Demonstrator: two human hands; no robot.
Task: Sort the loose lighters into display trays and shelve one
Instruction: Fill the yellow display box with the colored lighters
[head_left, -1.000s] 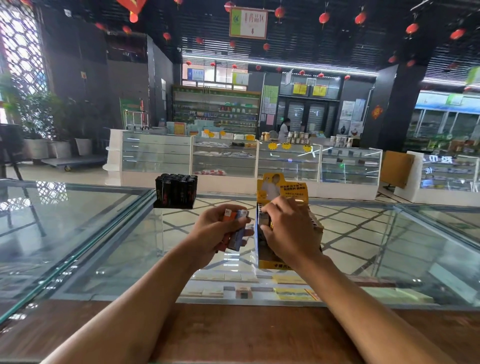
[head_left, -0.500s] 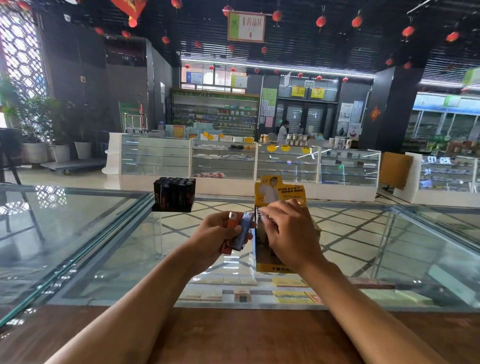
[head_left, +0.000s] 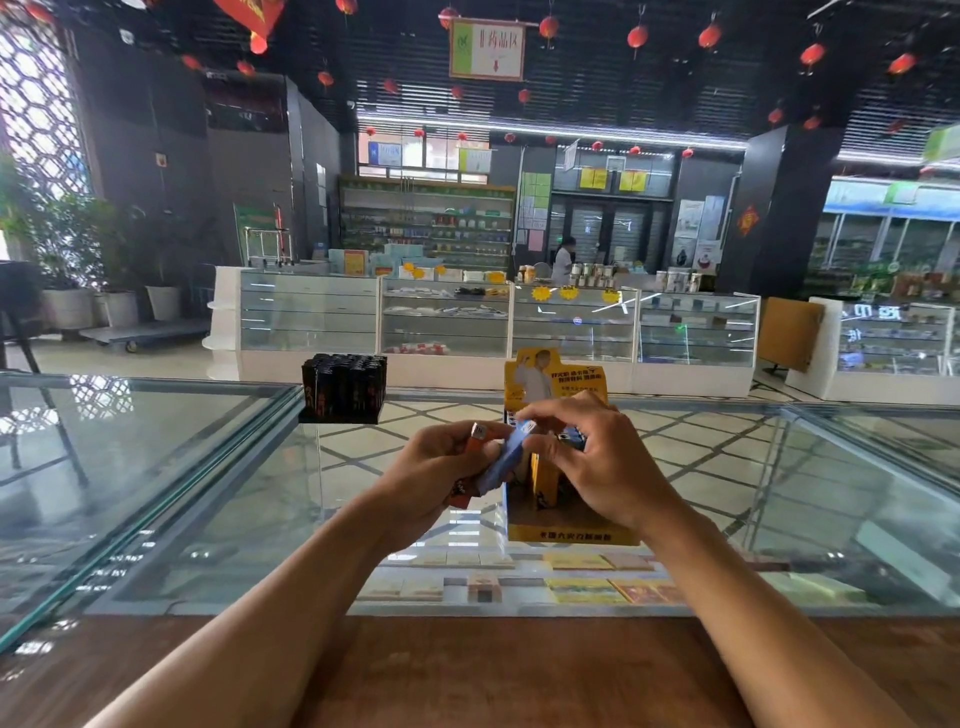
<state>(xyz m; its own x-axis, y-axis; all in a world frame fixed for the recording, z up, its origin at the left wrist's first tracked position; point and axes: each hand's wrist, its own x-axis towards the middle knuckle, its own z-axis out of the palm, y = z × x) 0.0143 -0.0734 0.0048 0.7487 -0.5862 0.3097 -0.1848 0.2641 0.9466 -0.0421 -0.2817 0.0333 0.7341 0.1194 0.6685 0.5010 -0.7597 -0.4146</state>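
Above the glass tabletop (head_left: 156, 493) we note a tilted blue lighter (head_left: 506, 457). The right hand (head_left: 597, 457) pinches its top. The left hand (head_left: 431, 478) grips an orange lighter (head_left: 475, 441) and the blue one's lower end. A yellow display tray (head_left: 566, 525) stands just behind, and a black tray (head_left: 344, 387) of lighters stands farther left.

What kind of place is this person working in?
Probably a shop, perhaps a pharmacy: glass display counters run across the floor, stocked shelves line the back wall, and a yellow display tray of lighters stands on the near glass counter.
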